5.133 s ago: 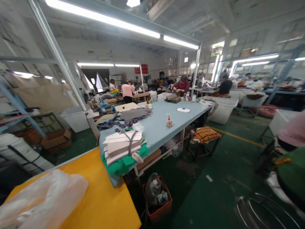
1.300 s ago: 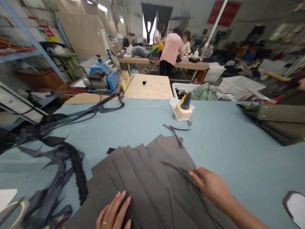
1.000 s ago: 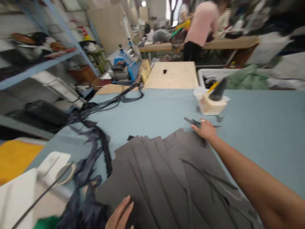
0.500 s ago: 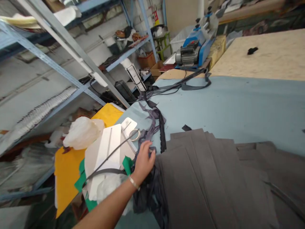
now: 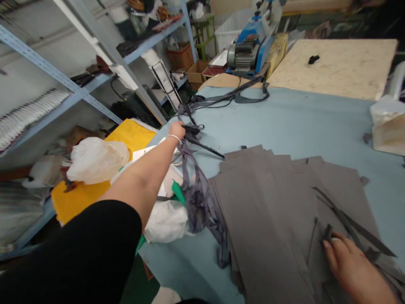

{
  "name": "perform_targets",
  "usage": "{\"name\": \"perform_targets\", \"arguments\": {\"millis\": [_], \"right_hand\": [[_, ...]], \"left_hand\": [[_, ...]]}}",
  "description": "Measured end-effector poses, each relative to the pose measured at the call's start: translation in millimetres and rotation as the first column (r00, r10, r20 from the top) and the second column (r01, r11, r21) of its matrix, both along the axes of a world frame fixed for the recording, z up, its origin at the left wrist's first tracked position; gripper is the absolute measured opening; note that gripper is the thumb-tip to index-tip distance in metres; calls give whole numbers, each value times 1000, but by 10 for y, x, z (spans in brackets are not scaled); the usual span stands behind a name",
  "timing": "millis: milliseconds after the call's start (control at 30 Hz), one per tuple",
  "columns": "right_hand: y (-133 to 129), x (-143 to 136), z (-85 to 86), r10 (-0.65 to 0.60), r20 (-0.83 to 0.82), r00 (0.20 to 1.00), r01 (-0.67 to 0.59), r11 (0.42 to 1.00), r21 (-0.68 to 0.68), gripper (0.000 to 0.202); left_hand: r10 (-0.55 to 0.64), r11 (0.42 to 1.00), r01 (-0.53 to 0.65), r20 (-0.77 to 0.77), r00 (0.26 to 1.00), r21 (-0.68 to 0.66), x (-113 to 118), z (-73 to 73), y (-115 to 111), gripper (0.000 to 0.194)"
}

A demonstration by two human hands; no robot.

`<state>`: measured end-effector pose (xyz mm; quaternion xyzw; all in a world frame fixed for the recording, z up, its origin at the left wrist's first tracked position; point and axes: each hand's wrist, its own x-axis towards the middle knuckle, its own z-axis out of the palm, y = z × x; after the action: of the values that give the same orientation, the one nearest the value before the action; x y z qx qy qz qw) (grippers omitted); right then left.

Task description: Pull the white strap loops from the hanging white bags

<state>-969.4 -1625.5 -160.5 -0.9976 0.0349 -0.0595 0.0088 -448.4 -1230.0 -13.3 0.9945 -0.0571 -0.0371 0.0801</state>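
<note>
My left hand (image 5: 177, 130) reaches far across the table, its fingers closed on a bunch of black strips (image 5: 205, 146). Tangled purple-grey scraps (image 5: 198, 194) hang and lie just below it, along the left side of the stacked dark grey sheets (image 5: 262, 215). Low on the right, my right hand (image 5: 351, 261) is curled round some dark strips (image 5: 368, 234) above the sheets; its fingertips are partly hidden. A ring shows on one finger of that hand.
A blue motorised machine (image 5: 247, 52) stands at the far end of the blue-grey table (image 5: 300, 122). Left of the table are a white plastic bag (image 5: 98, 160), yellow sheets (image 5: 133, 134) and metal shelving (image 5: 95, 101). A pale container (image 5: 389, 126) sits at the right.
My left hand has moved away from me and closed on the black strips, lifting part of them. My right hand has come into view with dark strips. The view has shifted right.
</note>
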Motion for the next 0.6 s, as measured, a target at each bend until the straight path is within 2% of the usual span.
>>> {"name": "perform_targets", "arguments": {"millis": [67,100,133,167,200,233,267,333,367,400,467,500,533,600], "right_hand": [[52,120,96,-39,-34,999,36,997,-61,47],[76,167,130,-77,-52,996,73,994,-82,46],[102,203,154,-123,-71,990,115,988,-99,45],[131,228,170,-165,-88,982,155,982,-109,46],[164,244,179,-201,-101,974,190,975,-112,47],[201,254,186,-231,-110,967,219,970,-109,49],[240,259,190,-252,-117,961,241,965,-99,51],[320,263,200,-286,-131,949,278,958,-73,55],[357,266,206,-303,-140,943,298,953,-55,57],[391,268,212,-321,-151,935,319,947,-37,59],[444,275,220,-354,-167,920,357,934,-10,59],[462,279,221,-367,-170,914,372,928,-3,57],[475,284,220,-378,-171,910,383,924,1,56],[487,294,209,-393,-167,904,400,917,6,52]], "left_hand": [[-19,1000,18,135,991,6,123,454,276,44],[-54,999,53,178,982,11,106,607,382,45],[-115,993,112,190,975,23,21,693,459,45],[-212,977,206,162,964,53,-137,705,507,45],[-317,948,310,105,943,74,-362,647,527,44],[-467,878,463,5,884,124,-642,526,525,46],[-615,762,628,-127,779,159,-954,358,508,51],[-734,625,772,-251,631,113,-1580,-49,453,74],[-783,524,845,-328,528,109,-1849,-249,423,89],[-802,456,883,-379,461,109,-2070,-424,394,97],[-798,405,907,-442,411,113,-2349,-667,341,96],[-785,408,907,-467,408,107,-2412,-726,318,84],[-771,418,903,-489,408,95,-2432,-742,297,66],[-746,447,893,-525,409,61,-2358,-650,265,30]]}}
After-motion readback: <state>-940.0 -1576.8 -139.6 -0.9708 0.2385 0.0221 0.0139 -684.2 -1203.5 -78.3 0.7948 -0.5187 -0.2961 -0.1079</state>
